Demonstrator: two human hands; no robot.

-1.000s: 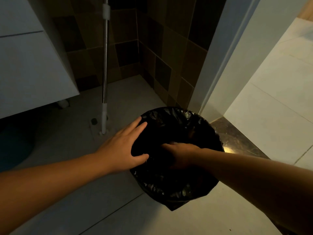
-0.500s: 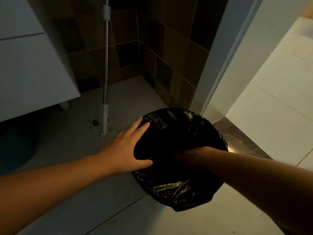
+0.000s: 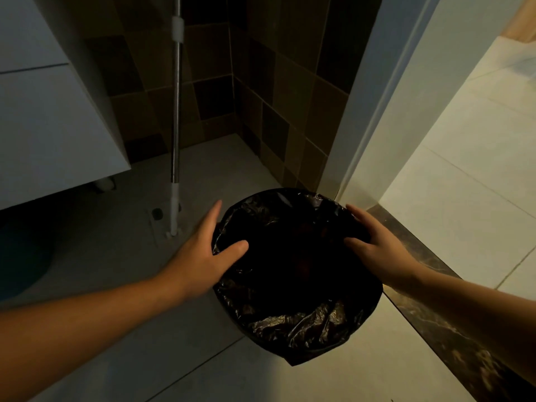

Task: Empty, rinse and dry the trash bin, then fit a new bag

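A round trash bin stands on the grey floor near the door frame, lined with a black plastic bag [image 3: 295, 317] that folds over its rim; the bin's own wall is hidden under the bag. My left hand [image 3: 200, 256] grips the left rim, thumb inside the opening and fingers down the outside. My right hand [image 3: 374, 248] grips the right rim the same way, thumb inside. The inside of the bin is too dark to see.
A mop handle [image 3: 175, 117] stands upright just left of the bin, against the brown tiled wall. A white cabinet [image 3: 49, 117] hangs at the left with a dark blue basin [image 3: 23, 265] under it. A dark marble threshold [image 3: 435, 309] and a white door frame [image 3: 377, 97] border the right.
My right hand has come out of the bin's inside and moved to the right rim. My left hand has slid slightly down along the left rim.
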